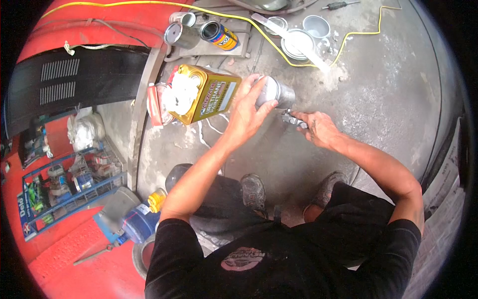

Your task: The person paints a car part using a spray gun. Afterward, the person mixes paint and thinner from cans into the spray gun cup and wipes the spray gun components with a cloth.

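Observation:
My left hand (245, 105) is wrapped around a grey metal cup (284, 93), thumb on the near side and fingers over the far side. The cup is tilted, and its round end faces up and left. Just below its right side, my right hand (318, 128) is closed on a silver metal tool that looks like a spray gun (295, 119). The tool's front end meets or nearly meets the cup; I cannot tell whether they are joined. Left of my left hand stands a gold urethane paint tin (215, 97) with white, crumpled material (183, 94) on top.
Open cans (219, 36) stand on a low board at the back. White-smeared tubs (298, 46) and a white stirring stick (286, 37) lie further right. A yellow cable (279, 47) crosses the concrete floor. At left is a red vehicle body (114, 27) with a blue wire basket (74, 184).

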Available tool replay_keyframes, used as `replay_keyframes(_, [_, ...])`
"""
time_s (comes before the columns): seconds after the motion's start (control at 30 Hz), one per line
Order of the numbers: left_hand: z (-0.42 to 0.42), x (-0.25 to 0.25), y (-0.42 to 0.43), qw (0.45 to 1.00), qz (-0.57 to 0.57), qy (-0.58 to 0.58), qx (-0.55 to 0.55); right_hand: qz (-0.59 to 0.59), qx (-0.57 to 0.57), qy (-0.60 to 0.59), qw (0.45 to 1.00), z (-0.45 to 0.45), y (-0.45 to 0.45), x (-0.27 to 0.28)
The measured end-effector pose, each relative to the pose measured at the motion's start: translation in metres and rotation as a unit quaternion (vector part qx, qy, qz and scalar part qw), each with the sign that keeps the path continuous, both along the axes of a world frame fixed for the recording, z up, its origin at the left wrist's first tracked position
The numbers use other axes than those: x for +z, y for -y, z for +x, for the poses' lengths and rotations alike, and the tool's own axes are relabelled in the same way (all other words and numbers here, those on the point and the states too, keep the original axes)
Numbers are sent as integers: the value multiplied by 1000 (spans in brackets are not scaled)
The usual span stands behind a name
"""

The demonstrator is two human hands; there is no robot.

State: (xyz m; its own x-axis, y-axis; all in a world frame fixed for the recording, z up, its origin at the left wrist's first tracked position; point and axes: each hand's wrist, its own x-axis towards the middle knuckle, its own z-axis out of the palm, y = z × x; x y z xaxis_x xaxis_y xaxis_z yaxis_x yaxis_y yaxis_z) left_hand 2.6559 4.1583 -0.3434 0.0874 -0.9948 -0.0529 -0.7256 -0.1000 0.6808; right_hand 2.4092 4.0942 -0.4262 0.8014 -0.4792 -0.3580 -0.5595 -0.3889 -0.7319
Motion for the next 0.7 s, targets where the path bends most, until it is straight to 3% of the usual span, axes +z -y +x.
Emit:
replay_keyframes(0.27, [2, -1, -6, 998, 1, -63, 8, -36, -4, 6, 999, 6, -5, 3])
replay_keyframes(0.4, [9, -7, -6, 999, -12, -35, 11, -33, -14, 6, 999, 12, -4, 11])
replay_keyframes(0.53, [16, 26, -9, 992, -91, 87, 0, 49, -30, 27, 998, 27, 5, 24])
replay_keyframes(0.7, [87, 90, -23, 916, -131, 355, 130, -13, -12, 55, 998, 13, 7, -18])
